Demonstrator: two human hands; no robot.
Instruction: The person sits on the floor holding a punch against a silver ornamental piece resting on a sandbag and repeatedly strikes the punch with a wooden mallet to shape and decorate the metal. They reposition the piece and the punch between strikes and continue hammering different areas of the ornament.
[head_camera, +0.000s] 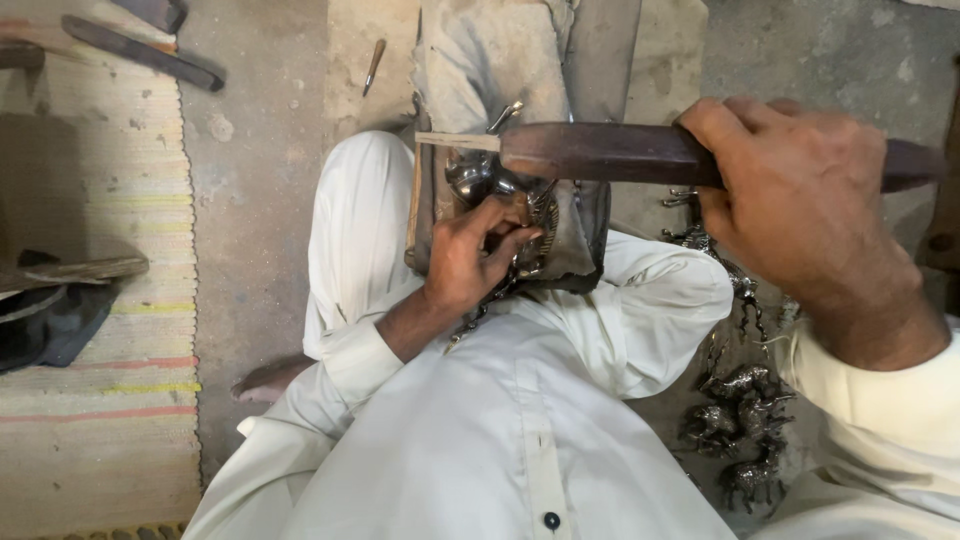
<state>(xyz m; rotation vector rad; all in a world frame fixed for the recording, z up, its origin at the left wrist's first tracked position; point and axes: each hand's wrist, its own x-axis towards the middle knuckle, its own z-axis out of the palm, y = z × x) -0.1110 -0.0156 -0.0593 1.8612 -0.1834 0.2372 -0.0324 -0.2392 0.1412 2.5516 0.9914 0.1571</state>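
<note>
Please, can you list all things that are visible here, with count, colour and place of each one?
Metal piece: one, shiny silver, on the block, under the left hand.
Block: one, dark grey, between the knees.
File: one, dark brown handle with pale blade, across the top of the block.
Metal figures: several, dark silver, heaped on the floor at right.
Mat: one, beige with coloured stripes, at left.
Long tool: one, dark, on the mat, top left.
Small tool: one, brown, on the floor at top.
Left hand: presses the metal piece.
Right hand: grips the file handle.
</note>
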